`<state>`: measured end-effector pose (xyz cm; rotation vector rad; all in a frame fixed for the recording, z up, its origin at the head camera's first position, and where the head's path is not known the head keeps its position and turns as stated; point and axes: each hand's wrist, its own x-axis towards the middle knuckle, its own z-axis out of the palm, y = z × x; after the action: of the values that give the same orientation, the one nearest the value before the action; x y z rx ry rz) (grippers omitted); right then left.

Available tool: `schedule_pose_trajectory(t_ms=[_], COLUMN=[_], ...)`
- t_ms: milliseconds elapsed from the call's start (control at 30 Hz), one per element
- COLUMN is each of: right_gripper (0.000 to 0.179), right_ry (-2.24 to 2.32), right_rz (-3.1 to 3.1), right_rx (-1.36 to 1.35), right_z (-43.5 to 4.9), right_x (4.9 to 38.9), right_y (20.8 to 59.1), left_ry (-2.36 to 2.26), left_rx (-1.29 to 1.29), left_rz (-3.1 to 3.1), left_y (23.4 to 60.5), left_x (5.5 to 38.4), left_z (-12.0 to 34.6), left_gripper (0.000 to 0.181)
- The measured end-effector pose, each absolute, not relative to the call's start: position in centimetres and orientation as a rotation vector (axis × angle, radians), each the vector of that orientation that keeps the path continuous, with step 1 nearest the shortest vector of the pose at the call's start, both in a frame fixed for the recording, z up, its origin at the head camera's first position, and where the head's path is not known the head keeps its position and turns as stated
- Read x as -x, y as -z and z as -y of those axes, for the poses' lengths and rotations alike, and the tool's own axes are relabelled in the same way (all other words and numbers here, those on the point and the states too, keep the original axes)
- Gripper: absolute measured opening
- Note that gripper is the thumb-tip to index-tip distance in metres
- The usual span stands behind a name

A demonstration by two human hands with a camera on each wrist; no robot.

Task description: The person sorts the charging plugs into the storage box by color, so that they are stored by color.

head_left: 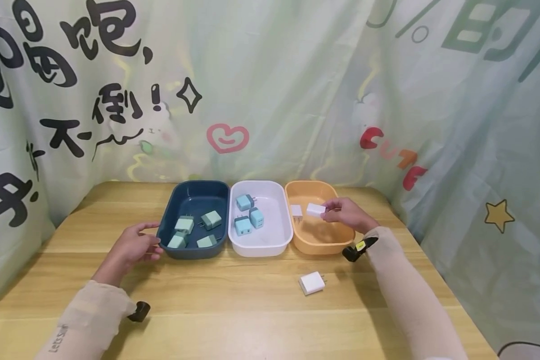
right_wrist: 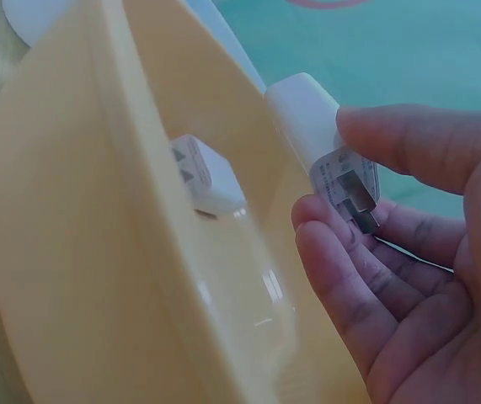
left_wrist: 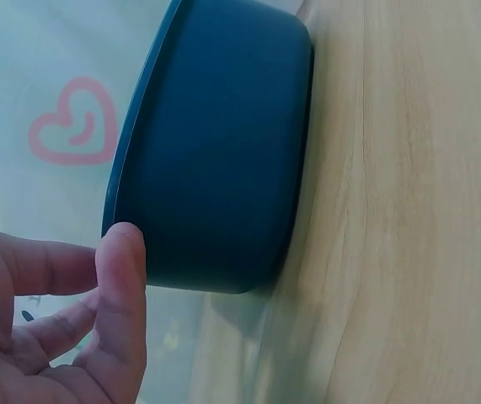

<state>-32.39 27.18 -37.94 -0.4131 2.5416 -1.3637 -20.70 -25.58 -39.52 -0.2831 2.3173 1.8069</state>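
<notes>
My right hand [head_left: 344,214] pinches a white plug-in charger [head_left: 315,210] between thumb and fingers over the orange bin [head_left: 324,248]. Its two metal prongs [right_wrist: 356,195] show in the right wrist view, pointing back towards the palm. Another white charger [head_left: 296,211] lies inside that bin by its left wall. A third white charger [head_left: 312,283] rests on the table in front. At the left, my left hand [head_left: 137,245] has loosely bent fingers, with fingertips [left_wrist: 125,240] right at the outer rim of the dark blue bin [left_wrist: 215,143].
Several pale green chargers [head_left: 211,219] sit in the dark blue bin. The white bin [head_left: 261,249], in the middle of the row, holds three light blue chargers [head_left: 256,218]. All bins stand side by side on a wooden table [head_left: 216,310], before a printed curtain [head_left: 288,90].
</notes>
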Motion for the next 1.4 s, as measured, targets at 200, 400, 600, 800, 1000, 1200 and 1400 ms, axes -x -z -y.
schedule_pose_trajectory(t_ms=[200,400,600,800,1000,1200,1400], right_gripper=[0.043,0.047,0.046,0.046,0.048,0.049,0.047], right_ry=[1.461,1.454,1.46,1.467,1.481,1.49,1.494], right_rz=[-2.45,-2.444,-2.417,-2.409,-2.405,-2.404,-2.411], right_rx=[0.355,0.331,0.303,0.26,0.261,0.274,0.275], right_z=[-26.8,-26.4,-26.3,-26.1,-26.0,-26.0,-26.0], right_x=[33.4,34.2,35.1,35.4,35.5,35.3,35.3], right_y=[38.1,38.3,38.7,38.8,38.9,38.8,38.4], left_ry=[-1.766,-1.738,-1.708,-1.683,-1.658,-1.659,-1.653], left_rx=[0.32,0.34,0.355,0.355,0.37,0.37,0.364], left_rz=[-2.351,-2.36,-2.382,-2.405,-2.41,-2.407,-2.409], left_y=[39.3,39.3,39.2,38.9,38.9,38.9,38.9], left_x=[20.6,20.7,20.7,20.7,20.7,20.6,20.6], left_z=[25.5,25.5,25.2,24.9,24.8,24.9,25.0], left_gripper=[0.055,0.054,0.054,0.053,0.053,0.053,0.054])
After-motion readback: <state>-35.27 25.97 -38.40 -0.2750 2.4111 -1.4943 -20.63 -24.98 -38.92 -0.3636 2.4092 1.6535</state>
